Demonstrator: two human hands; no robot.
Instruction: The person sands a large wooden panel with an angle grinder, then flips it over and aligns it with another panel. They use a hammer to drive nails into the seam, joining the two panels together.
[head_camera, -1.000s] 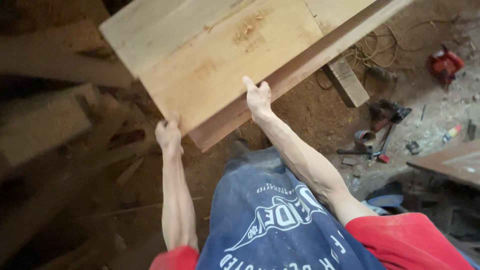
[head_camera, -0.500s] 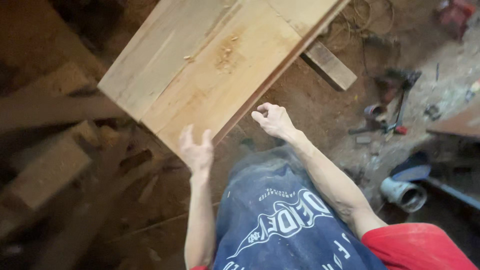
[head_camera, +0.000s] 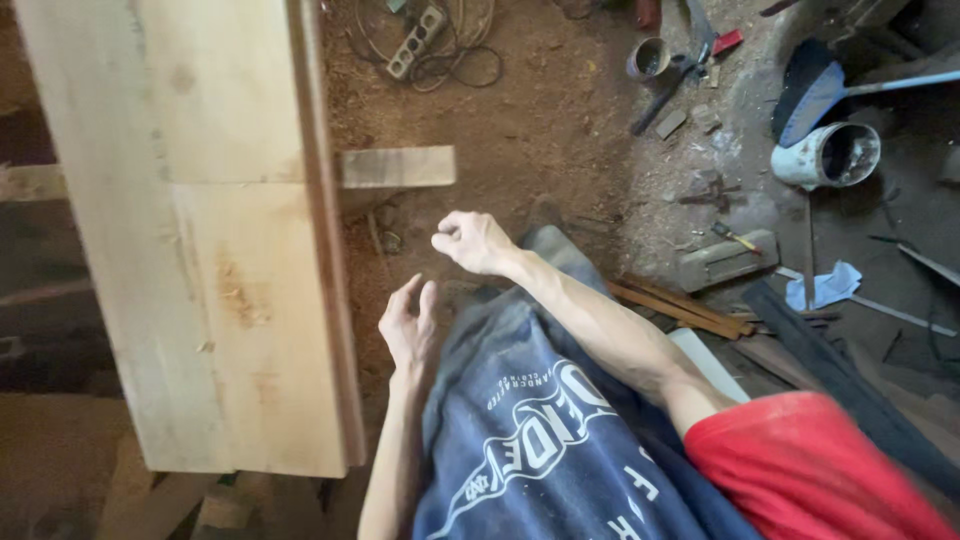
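Hands bare, empty, apart: left hand (head_camera: 410, 325) at frame centre, fingers loosely spread, just beside wide pale wooden board (head_camera: 190, 230) filling left side; right hand (head_camera: 470, 240) half-curled above. Farther, upper right: white bucket (head_camera: 828, 155) on side, small tin can (head_camera: 648, 58), contents unclear.

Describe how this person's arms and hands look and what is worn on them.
Both arms are bare from the short red sleeve down. The left hand and the right hand wear no gloves, and no rings, watch or bracelet can be seen. The arms are lean and sinewy. A dark blue apron with white print covers the torso between them.
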